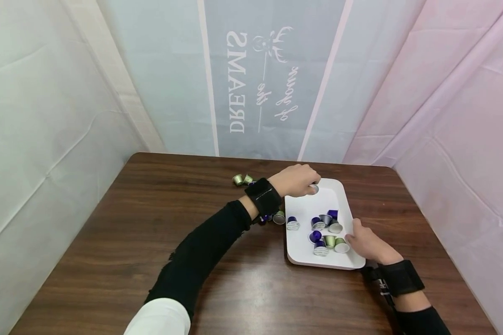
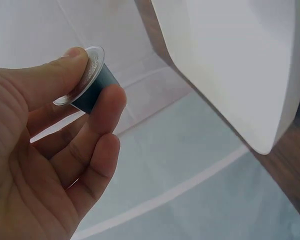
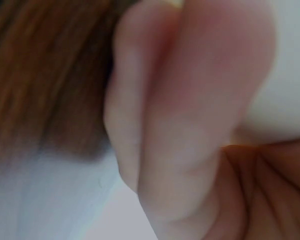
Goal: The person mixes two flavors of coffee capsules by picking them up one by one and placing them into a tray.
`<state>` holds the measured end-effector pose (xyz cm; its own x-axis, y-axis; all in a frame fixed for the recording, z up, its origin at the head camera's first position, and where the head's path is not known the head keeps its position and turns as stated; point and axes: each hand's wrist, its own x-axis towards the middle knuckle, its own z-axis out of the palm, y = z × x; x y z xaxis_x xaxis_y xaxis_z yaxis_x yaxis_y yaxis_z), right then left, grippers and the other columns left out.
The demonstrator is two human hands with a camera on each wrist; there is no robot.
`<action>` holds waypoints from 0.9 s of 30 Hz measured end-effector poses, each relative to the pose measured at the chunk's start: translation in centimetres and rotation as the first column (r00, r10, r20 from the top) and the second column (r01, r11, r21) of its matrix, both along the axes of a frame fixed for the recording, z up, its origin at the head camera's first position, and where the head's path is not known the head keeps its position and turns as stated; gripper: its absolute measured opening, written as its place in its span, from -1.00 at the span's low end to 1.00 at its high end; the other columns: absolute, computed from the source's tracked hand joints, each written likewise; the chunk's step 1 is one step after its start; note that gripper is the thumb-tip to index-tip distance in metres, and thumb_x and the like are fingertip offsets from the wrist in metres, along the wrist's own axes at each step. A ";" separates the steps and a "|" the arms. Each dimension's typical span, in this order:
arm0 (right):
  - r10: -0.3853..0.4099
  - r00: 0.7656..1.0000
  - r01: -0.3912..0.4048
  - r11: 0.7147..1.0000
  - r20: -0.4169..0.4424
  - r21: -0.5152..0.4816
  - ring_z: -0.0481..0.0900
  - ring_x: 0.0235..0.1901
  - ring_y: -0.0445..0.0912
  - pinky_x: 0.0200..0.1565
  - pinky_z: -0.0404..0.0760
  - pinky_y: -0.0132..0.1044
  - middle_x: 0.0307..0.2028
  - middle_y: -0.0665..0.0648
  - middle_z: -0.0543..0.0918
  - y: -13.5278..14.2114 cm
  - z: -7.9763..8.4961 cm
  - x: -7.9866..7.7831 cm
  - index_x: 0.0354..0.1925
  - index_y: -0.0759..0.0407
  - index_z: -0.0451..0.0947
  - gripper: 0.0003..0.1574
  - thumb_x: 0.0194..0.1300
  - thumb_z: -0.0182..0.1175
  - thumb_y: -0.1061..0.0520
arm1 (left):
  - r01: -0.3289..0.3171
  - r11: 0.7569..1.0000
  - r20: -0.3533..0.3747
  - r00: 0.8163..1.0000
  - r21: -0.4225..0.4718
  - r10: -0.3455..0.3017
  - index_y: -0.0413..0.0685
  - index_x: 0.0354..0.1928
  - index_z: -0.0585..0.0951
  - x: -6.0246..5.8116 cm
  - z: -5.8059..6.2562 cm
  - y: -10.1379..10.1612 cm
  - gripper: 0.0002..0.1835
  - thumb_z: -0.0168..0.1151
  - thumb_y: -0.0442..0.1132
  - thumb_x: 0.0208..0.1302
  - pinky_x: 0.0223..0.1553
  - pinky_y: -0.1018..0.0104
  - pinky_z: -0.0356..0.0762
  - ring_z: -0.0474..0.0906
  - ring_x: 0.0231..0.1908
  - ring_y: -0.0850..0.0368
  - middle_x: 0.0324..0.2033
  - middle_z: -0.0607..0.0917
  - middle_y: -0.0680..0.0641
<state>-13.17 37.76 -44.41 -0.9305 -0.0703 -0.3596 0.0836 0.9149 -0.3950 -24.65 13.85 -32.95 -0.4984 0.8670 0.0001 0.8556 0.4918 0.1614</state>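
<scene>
My left hand [image 1: 296,180] is above the far left part of a white tray [image 1: 305,204]. Between thumb and fingers it pinches a dark coffee capsule [image 2: 96,89] with a silver foil lid, the thumb lying on the foil. At the tray's near right side, my right hand [image 1: 370,243] grips the rim, thumb on the inner side; its fingers [image 3: 185,110] fill much of the right wrist view. In the tray lie a purple capsule [image 1: 333,214], a green capsule [image 1: 329,241] and several others, mostly in the near half.
Left of the tray, beyond the left wrist, green capsules [image 1: 238,180] lie on the brown wooden table [image 1: 151,232]. Another capsule [image 1: 279,217] sits beside the tray's left edge, with purple ones partly hidden by the left wrist. Pale curtains [image 1: 172,70] surround the table.
</scene>
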 end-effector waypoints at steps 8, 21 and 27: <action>0.001 1.000 -0.001 1.000 0.004 -0.007 0.44 -0.04 0.23 -0.13 0.46 0.05 0.06 0.73 0.25 -0.1 0.2 0.0 0.17 0.68 -0.12 -0.35 0.41 -0.11 0.21 | 0.006 1.000 -0.030 1.000 -0.007 -0.007 -0.02 -0.15 0.62 -0.5 -0.6 2.1 -0.83 0.09 -0.15 0.38 -0.37 0.45 0.30 0.36 -0.40 0.26 -0.35 0.56 0.10; 0.005 1.000 -0.005 1.000 -0.002 -0.007 0.46 -0.07 0.19 -0.16 0.47 0.02 0.02 0.71 0.31 0.0 -0.3 -0.2 0.14 0.66 -0.09 -0.39 0.41 -0.10 0.21 | -0.049 0.999 -0.018 0.999 0.001 0.049 -0.02 0.05 0.59 -1.0 -1.6 4.4 -0.74 0.09 -0.18 0.39 -0.12 0.46 0.39 0.49 -0.13 0.26 -0.09 0.61 0.06; 0.004 1.000 -0.004 1.000 -0.001 -0.002 0.47 -0.09 0.18 -0.17 0.47 0.01 0.01 0.71 0.31 0.2 -0.3 -0.1 0.14 0.67 -0.09 -0.38 0.41 -0.10 0.21 | -0.081 0.996 0.001 0.997 -0.035 0.081 -0.02 0.17 0.53 -0.8 -2.1 5.4 -0.66 0.05 -0.15 0.41 -0.03 0.46 0.38 0.44 0.02 0.21 0.02 0.54 0.01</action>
<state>-13.31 37.94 -44.71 -0.9305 -0.0749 -0.3586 0.0792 0.9146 -0.3966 -25.46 19.23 -35.08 -0.5673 0.8230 -0.0309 0.8122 0.5652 0.1446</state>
